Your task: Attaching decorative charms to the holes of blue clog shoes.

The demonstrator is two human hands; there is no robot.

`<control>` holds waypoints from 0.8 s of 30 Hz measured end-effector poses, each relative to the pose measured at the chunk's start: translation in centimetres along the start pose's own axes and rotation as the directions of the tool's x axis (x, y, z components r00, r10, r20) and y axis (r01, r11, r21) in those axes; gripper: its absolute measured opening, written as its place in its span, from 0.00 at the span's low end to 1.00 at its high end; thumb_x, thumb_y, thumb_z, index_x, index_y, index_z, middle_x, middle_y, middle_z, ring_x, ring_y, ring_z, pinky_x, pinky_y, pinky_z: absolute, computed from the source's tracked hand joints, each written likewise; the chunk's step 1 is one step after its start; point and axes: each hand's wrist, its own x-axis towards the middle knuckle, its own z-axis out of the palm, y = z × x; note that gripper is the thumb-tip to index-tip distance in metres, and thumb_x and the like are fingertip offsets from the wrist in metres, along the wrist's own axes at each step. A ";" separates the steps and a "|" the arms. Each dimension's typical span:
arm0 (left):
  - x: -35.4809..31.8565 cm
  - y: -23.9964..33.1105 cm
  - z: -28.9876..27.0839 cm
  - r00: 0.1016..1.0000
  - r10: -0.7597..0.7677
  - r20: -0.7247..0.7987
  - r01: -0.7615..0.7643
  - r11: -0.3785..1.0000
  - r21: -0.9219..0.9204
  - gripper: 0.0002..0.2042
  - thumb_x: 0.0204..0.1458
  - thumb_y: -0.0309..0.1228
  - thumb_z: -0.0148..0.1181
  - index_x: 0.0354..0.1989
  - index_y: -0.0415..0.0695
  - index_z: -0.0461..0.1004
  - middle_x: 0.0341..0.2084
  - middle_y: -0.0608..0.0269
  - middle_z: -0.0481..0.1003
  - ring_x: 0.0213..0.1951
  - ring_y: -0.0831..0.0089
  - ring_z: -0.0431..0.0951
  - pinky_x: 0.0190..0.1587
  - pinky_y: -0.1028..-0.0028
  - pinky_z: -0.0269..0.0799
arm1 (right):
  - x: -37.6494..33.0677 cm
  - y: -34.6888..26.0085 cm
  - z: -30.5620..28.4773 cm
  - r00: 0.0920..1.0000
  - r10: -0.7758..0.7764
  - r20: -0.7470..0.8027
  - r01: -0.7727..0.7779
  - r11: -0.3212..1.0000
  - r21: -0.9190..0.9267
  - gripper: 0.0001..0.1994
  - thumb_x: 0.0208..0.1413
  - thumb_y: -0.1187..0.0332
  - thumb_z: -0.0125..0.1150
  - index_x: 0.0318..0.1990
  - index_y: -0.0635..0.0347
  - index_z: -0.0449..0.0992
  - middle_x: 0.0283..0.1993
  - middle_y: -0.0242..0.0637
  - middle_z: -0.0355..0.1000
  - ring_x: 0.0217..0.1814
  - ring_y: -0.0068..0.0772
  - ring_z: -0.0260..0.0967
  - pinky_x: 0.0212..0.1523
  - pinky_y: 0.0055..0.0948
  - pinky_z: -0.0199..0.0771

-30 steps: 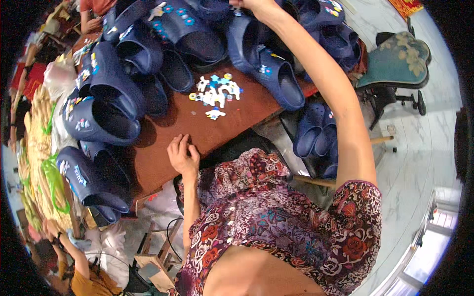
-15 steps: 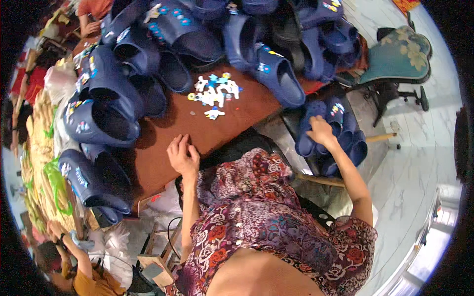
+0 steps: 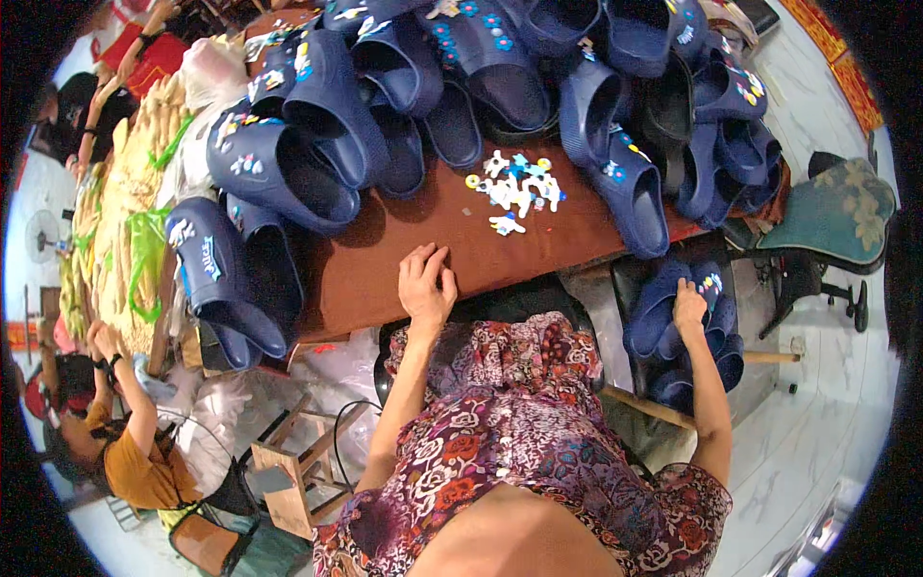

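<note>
My left hand [image 3: 428, 286] lies on the near edge of the brown tabletop [image 3: 375, 274], empty, its fingers loosely bent and apart. At the right, my right hand [image 3: 688, 308] grips the edge of a navy clog [image 3: 656, 306] that lies with several others on a dark seat beside the table. One neighbouring clog there carries small coloured charms [image 3: 710, 285]. Beyond my left hand is a small heap of white, blue and yellow shoe charms [image 3: 522, 190]. Parts of the gripped clog are hidden under my fingers.
Navy clogs with charms [image 3: 284, 173] crowd the table's left and far sides; a black clog [image 3: 665, 120] stands among them. A patterned green chair [image 3: 836, 216] is far right. Piled pale gloves [image 3: 144, 231] and a seated person in orange [image 3: 144, 466] are at the left.
The view has swung, shifting the table and clogs rightward in the picture. My right hand stays at the clogs on the seat, and the gripped clog has tilted slightly. My left hand still rests on the table.
</note>
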 end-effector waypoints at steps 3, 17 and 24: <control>-0.1 -0.1 -0.1 1.000 -0.019 -0.012 0.019 1.000 0.006 0.14 0.43 0.23 0.59 0.42 0.45 0.79 0.43 0.57 0.76 0.48 0.55 0.74 0.52 0.62 0.71 | 0.7 0.4 -3.1 0.999 -0.046 0.000 0.046 0.999 0.009 0.12 0.52 0.75 0.55 0.45 0.56 0.71 0.44 0.47 0.72 0.39 0.51 0.77 0.36 0.43 0.78; -0.1 -0.5 0.0 1.000 -0.014 -0.020 0.014 1.000 -0.009 0.14 0.43 0.23 0.60 0.41 0.45 0.79 0.44 0.58 0.76 0.49 0.55 0.74 0.52 0.62 0.71 | -3.1 -4.3 -30.6 0.930 -0.368 0.014 0.368 0.930 0.004 0.08 0.43 0.75 0.60 0.34 0.57 0.79 0.34 0.47 0.75 0.37 0.51 0.75 0.36 0.44 0.75; 0.0 -0.5 -0.6 0.995 -0.100 -0.005 0.100 0.991 -0.085 0.12 0.47 0.23 0.58 0.41 0.44 0.79 0.44 0.56 0.77 0.50 0.55 0.74 0.54 0.63 0.69 | -1.5 -13.5 -38.3 0.719 -0.536 -0.442 0.655 0.734 0.177 0.08 0.47 0.77 0.54 0.36 0.59 0.75 0.33 0.45 0.68 0.35 0.50 0.73 0.34 0.44 0.73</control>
